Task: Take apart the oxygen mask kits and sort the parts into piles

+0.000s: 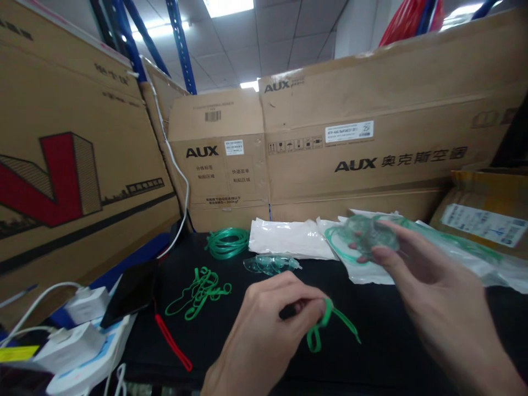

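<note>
Had a pale grey tiled ceiling [305,33] with a bright white rectangular light panel [229,6]; showed blue perforated metal posts [180,47] at upper left and a smooth pale wall [355,33] toward the right; was closed in behind the flat black counter [383,330] by tall brown cardboard panels [305,181].

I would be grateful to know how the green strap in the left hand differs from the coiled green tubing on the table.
The green strap is pinched in the left hand; the green tubing rests on the black table. The strap is a thin, matt band, the tubing glossy and translucent. The strap has a loose loop and a trailing end, while the tubing lies in stacked coils. Both are green.
</note>
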Action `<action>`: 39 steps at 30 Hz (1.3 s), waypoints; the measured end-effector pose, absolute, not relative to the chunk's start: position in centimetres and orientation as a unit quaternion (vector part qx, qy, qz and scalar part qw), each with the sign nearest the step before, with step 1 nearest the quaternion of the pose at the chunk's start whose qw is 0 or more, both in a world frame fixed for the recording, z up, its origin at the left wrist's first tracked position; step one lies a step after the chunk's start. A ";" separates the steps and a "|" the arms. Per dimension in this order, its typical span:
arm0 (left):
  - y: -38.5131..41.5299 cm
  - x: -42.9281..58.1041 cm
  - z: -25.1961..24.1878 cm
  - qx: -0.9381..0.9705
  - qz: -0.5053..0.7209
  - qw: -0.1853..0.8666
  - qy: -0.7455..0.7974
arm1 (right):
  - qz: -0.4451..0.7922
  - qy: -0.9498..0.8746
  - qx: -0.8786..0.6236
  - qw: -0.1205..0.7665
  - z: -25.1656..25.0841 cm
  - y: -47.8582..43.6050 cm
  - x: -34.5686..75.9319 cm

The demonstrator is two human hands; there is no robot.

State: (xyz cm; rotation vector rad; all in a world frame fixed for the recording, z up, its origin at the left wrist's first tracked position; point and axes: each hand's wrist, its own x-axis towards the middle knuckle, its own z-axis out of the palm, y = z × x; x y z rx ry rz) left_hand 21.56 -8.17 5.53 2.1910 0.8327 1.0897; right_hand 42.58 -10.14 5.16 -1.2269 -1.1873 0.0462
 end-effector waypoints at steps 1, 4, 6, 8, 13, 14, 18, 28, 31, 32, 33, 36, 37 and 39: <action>-8.3 21.2 5.9 0.814 0.416 0.268 0.304 | 0.029 -0.490 -0.543 0.681 5.3 -10.2 42.7; -8.2 18.9 7.1 0.790 0.476 0.213 0.322 | 0.066 -0.437 -0.531 0.723 6.0 -10.5 43.0; -7.5 16.5 7.9 0.751 0.518 0.164 0.376 | 0.065 -0.445 -0.527 0.722 6.3 -10.7 43.2; -6.3 13.7 8.4 0.709 0.526 0.128 0.452 | 0.042 -0.461 -0.528 0.712 6.6 -10.8 43.3; -1.5 7.6 7.2 0.673 0.350 0.060 0.649 | 0.033 -0.543 -0.516 0.661 6.3 -10.5 43.1; -0.4 6.7 6.5 0.672 0.292 0.046 0.679 | 0.044 -0.568 -0.512 0.643 6.0 -10.3 43.1; 2.6 3.9 3.1 0.707 0.140 0.069 0.690 | 0.080 -0.681 -0.507 0.522 4.6 -9.3 43.2; -1.9 14.3 5.3 0.780 0.337 0.193 0.490 | 0.100 -0.711 -0.544 0.435 2.8 -7.6 42.0; -3.3 18.8 4.8 0.771 0.353 0.321 0.421 | 0.085 -0.708 -0.532 0.457 2.7 -7.7 41.3; -3.5 19.8 4.3 0.765 0.361 0.349 0.403 | 0.081 -0.709 -0.523 0.465 2.7 -7.7 41.1; -3.5 20.5 3.8 0.758 0.369 0.376 0.385 | 0.079 -0.713 -0.511 0.473 2.6 -7.7 40.9; -3.3 21.6 2.6 0.715 0.394 0.460 0.350 | 0.083 -0.734 -0.467 0.486 2.4 -7.6 40.5; -3.2 21.8 2.4 0.693 0.400 0.493 0.342 | 0.086 -0.740 -0.457 0.486 2.4 -7.5 40.4; -3.0 21.9 2.1 0.647 0.409 0.555 0.326 | 0.091 -0.747 -0.448 0.484 2.2 -7.4 40.3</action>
